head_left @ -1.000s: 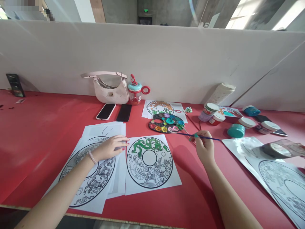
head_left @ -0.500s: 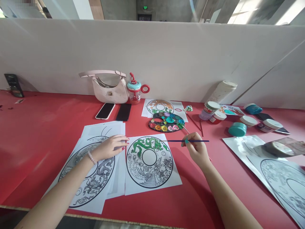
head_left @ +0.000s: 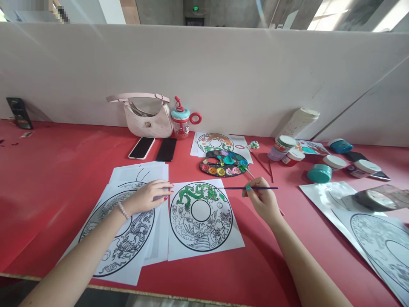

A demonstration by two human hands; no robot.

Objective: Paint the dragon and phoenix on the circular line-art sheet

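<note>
My right hand [head_left: 260, 197] pinches a thin blue paintbrush [head_left: 268, 188], held nearly level, its tip pointing left at the upper right of a round dragon-and-phoenix drawing [head_left: 204, 234]. The dragon at the top of that sheet is painted green. My left hand [head_left: 150, 197] lies with fingers spread on other line-drawing sheets [head_left: 134, 264] and holds nothing; its fingertips are near the left edge of the painted sheet. A palette [head_left: 215, 161] with many paint colours sits just behind the sheet, a second brush resting on its right side.
Behind are a pink bag [head_left: 150, 121], two phones [head_left: 166, 149], a lidded cup [head_left: 181, 123] and a partly coloured sheet [head_left: 223, 143]. Paint jars [head_left: 319, 174] stand at the right. Further right lie more sheets [head_left: 380, 243] and a blurred grey-brown object [head_left: 377, 198].
The brush in my right hand has shifted very slightly to the left. My left hand stays in place on the sheets.
</note>
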